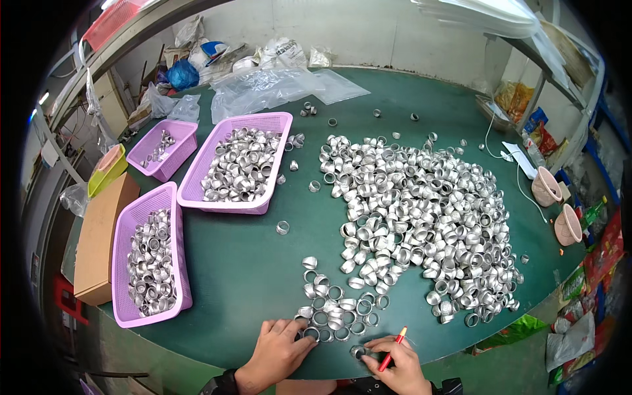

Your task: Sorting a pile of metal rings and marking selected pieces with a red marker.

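Observation:
Silvery metal rings cover much of the green table. My left hand [280, 347] is at the near edge, thumb and bent fingers closed around a metal ring [311, 334] at the front of a small group of rings [334, 316]. To its right, my right hand [399, 368] grips a slim red pen [393, 349] with a pale yellow upper end, slanting across the fingers. The forefinger and thumb of that hand also reach a single ring [358, 352] by the table's front edge. Beyond both hands spreads a large heap of rings [421, 210].
Three purple baskets hold rings: a front one [184, 276], a larger one [287, 138] and a small one [157, 172]. A cardboard box [99, 243] stands at the left. Clear plastic sheets [263, 89] lie at the back. Two pink baskets [567, 226] sit at the right edge.

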A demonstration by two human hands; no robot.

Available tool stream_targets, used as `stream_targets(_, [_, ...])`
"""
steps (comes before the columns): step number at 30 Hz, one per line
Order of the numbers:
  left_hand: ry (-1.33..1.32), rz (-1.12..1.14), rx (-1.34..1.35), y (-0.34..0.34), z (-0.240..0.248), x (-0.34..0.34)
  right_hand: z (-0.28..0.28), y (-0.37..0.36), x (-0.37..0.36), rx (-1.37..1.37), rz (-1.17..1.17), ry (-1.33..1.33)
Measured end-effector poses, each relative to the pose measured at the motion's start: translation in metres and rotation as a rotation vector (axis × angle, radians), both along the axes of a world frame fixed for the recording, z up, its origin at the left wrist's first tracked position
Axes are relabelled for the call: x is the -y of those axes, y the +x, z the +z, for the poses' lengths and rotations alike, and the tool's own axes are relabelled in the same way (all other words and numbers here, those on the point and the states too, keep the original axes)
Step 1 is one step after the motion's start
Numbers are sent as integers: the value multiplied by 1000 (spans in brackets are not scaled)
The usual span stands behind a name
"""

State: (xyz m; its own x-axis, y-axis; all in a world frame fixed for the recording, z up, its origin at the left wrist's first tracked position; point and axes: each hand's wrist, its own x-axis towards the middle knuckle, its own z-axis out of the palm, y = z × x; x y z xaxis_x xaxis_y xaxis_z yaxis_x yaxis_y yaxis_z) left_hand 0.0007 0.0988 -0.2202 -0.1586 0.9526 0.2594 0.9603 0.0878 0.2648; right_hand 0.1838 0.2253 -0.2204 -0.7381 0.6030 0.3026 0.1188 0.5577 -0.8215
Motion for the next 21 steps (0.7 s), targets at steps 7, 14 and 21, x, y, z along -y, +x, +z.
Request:
stream_targets(7, [-73,-45,160,12,0,20,-9,-5,3,45,106,39])
stream_targets(14, [24,241,240,34,-8,16,-11,-6,5,-5,81,-27])
stream_targets(21, [111,240,685,40,-8,20,-14,-5,25,-197,132,-621])
